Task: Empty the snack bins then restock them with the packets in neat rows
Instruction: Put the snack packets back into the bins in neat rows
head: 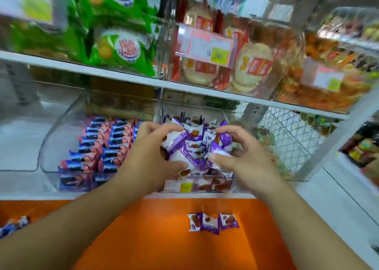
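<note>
Both hands reached into the clear plastic bin (226, 116) on the lower shelf, each curled round a clutch of small purple-and-white snack packets (194, 144). The left hand (155, 152) gripped several packets between its bent fingers above and its thumb below; the right hand (244, 146) pinched others in like manner, thumb pressing a white wrapper. The two hands faced one another with the heap of packets between them, more of the same lying loose and jumbled beneath and beyond the fingers.

Just to the outer side of the left hand stood a second clear bin (61, 130) filled with blue-and-pink wrapped packets (100, 146) set in tidy rows. Below the wrists, near the person, three purple packets (213, 222) lay side by side, touching, on the orange surface (155, 228). On the bin's front wall, under the hands, a price label with a yellow patch (179, 185) showed. Above the hands, a white shelf (123, 78) carried green bags (119, 48) and round rice crackers in red-labelled wrappers (254, 64), all blurred.
</note>
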Available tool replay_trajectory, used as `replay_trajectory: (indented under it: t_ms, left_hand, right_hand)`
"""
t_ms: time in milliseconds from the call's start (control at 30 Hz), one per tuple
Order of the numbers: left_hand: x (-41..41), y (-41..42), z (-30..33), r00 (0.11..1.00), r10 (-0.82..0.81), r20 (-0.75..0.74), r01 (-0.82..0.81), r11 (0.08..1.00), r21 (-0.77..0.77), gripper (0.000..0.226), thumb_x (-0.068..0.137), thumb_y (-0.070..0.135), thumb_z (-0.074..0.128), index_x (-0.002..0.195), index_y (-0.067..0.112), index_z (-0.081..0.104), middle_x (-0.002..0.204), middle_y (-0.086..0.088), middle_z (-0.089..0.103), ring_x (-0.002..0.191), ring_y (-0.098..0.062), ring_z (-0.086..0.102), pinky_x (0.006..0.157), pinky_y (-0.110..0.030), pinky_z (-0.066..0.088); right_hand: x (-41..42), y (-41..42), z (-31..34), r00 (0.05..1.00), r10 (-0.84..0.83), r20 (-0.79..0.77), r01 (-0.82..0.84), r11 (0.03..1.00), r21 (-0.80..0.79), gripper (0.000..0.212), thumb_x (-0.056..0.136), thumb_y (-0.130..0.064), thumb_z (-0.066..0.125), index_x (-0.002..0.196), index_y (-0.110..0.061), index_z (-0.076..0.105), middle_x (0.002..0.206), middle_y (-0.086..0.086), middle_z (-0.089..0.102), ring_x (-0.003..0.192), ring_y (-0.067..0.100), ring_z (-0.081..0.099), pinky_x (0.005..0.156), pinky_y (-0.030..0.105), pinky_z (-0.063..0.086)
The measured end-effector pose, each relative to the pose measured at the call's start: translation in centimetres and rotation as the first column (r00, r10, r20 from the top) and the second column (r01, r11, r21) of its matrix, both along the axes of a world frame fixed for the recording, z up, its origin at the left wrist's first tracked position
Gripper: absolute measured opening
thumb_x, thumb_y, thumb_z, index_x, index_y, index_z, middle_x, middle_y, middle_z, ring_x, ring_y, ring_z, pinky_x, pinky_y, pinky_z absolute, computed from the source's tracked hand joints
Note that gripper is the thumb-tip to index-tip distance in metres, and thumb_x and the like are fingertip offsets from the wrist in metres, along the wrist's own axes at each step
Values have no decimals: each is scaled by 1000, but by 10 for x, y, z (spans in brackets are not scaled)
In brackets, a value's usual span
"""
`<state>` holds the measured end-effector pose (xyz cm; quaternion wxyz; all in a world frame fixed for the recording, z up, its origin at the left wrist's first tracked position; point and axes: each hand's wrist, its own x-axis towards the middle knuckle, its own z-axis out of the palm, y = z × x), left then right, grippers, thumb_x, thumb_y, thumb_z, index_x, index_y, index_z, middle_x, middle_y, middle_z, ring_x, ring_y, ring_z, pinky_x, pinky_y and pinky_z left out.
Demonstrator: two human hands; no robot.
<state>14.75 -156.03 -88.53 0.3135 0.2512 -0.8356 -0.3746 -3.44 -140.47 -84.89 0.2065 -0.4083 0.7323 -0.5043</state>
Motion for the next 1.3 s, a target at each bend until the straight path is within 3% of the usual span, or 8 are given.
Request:
replay_trajectory:
  t_ms: [100,233,333,433,633,833,1100,1300]
  left_hand:
    - [-10,-14,-15,999,38,16,-37,999,-21,74,80,28,90,137,53,50,128,15,31,100,1,50,90,-11,44]
    - [-14,-18,-28,991,2,135,19,988,-156,67,91,18,79,139,53,48,135,15,27,91,-5,54,78,-8,45]
    - [-14,-17,-32,984,-13,180,68,951,-301,64,95,18,73,143,50,46,141,15,27,78,-6,57,71,-24,56]
    - [-15,-16,-40,983,-2,181,82,897,-434,63,91,13,75,143,41,53,141,7,38,101,-16,56,84,-35,57]
    - [-18,-13,-46,971,82,223,68,804,-591,70,77,16,86,137,37,58,130,3,56,111,-28,55,88,-47,53]
    - [-16,-13,-46,975,101,200,41,798,-601,67,78,20,87,136,37,58,130,4,58,115,-29,54,89,-51,52]
    - [-15,-13,-38,989,11,145,40,939,-341,59,96,31,70,147,50,47,139,21,44,132,-13,33,111,-38,39]
    - [-13,-14,-16,998,-23,50,24,999,-24,44,95,48,67,136,54,51,121,25,58,99,3,64,82,-23,60]
  right_hand:
    - [-6,-21,-28,994,-99,-43,100,995,15,58,80,-28,93,126,-47,64,143,-17,57,130,19,58,100,50,57]
    - [-6,-31,-48,993,-38,-115,51,992,115,59,83,-21,90,125,-50,61,128,-5,62,88,9,60,89,36,57]
    - [-7,-33,-49,974,-23,-225,58,987,150,63,83,-25,90,129,-53,58,134,-12,57,109,12,61,95,37,55]
    - [-7,-35,-49,966,-32,-255,62,992,111,63,83,-20,89,130,-51,59,130,-7,60,116,15,62,98,40,57]
    - [1,-42,-49,927,-64,-369,80,996,27,66,83,-19,89,132,-49,58,135,-21,51,119,-8,51,94,-1,38]
    - [1,-45,-56,917,11,-399,46,990,133,75,86,-17,86,144,-49,51,134,-26,45,112,-25,41,83,-9,31]
    - [2,-41,-40,988,-148,-48,138,975,-172,25,95,-9,76,109,-28,66,103,-7,75,97,5,71,85,20,54]
    - [5,-39,-30,974,-17,225,72,969,-237,68,90,16,70,128,-40,62,128,6,72,117,27,72,97,55,60]
